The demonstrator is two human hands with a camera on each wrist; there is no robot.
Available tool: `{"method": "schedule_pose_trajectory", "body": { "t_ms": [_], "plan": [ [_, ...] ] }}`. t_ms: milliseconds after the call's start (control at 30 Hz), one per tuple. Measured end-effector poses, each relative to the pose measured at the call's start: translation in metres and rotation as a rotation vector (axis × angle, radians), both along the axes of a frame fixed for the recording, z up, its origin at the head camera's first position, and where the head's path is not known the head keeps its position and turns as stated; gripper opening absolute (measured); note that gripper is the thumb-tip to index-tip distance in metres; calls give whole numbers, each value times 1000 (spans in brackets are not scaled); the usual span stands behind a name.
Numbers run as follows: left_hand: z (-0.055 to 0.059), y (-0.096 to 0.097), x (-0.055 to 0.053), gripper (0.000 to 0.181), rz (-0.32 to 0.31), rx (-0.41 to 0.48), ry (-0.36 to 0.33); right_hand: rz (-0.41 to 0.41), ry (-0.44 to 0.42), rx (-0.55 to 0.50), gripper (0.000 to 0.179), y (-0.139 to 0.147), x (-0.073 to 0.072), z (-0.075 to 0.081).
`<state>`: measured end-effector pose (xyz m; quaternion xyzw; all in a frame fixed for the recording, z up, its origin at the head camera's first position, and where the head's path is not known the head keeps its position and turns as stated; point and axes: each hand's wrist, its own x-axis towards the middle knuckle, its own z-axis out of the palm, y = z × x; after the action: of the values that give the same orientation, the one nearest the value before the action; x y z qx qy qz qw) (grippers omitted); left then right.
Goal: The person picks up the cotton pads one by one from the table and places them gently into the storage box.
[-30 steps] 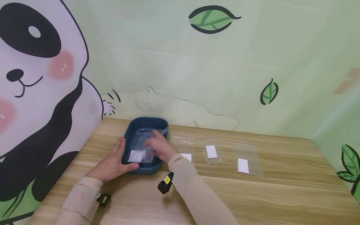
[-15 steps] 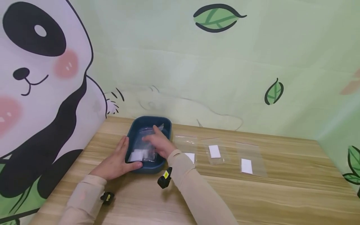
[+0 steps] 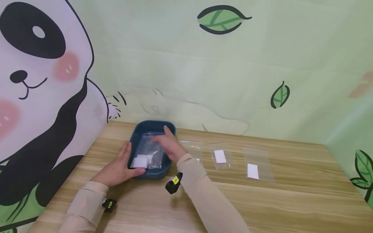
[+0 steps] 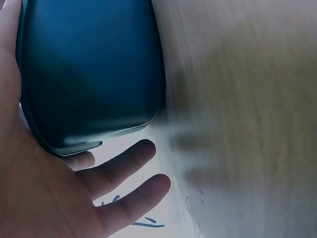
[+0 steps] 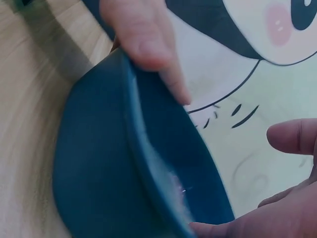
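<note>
A deep blue rectangular box [image 3: 151,175] stands at the back left of the table. Clear zip bags [image 3: 155,152] with white cards [image 3: 140,161] lie inside it, overlapping. My left hand [image 3: 116,168] holds the box's near left corner, thumb over the front rim and fingers along the left side; in the left wrist view two fingers stretch out past the box [image 4: 94,64]. Over the box's right side is my right hand [image 3: 169,144], index finger pointing back, thumb apart. The right wrist view shows nothing between its thumb [image 5: 292,136] and fingers.
Right of the box, three clear bags lie in a row: one partly behind the right wrist [image 3: 190,144], a smaller one with a white card [image 3: 220,156], and one with its card low down [image 3: 252,171]. A printed backdrop [image 3: 233,71] rises behind the wooden table [image 3: 276,207].
My right hand has drawn back and to the right, off the bag. The bag corner that stuck up by the right wall is down inside the box. The left hand keeps its place.
</note>
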<state>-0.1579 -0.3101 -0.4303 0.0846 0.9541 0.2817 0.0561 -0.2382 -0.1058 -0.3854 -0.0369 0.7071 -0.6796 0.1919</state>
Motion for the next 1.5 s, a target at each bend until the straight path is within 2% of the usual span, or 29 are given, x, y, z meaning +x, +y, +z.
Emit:
{"method": "schedule_pose_trajectory", "body": {
  "t_ms": [100,233,367,500,833,1033,1167,1333,1500],
  "plan": [
    [-1,1,0,122,-4,-3,3,-16,14,1,86,5,3,5],
    [-2,2,-1,124,-2,-9,-10,-16,20,-29,64,17,7,11],
    [-3,2,-2,123,3,-11,-27,16,42,-87,40,35,11,13],
    [-3,3,-3,122,-1,-7,-24,38,80,-108,30,54,16,12],
    [-1,3,-2,124,-10,-11,-28,25,174,-58,28,101,34,14],
    [-3,1,-1,124,-13,-16,-17,17,227,-17,28,134,40,12],
    [-3,3,-1,123,-13,-17,-15,-15,248,45,29,165,43,5],
    [-1,4,-1,124,-23,-20,-17,-93,225,145,31,210,47,-9],
    [0,1,-1,124,-24,-22,-22,-193,248,327,33,243,42,-20]
  ]
}}
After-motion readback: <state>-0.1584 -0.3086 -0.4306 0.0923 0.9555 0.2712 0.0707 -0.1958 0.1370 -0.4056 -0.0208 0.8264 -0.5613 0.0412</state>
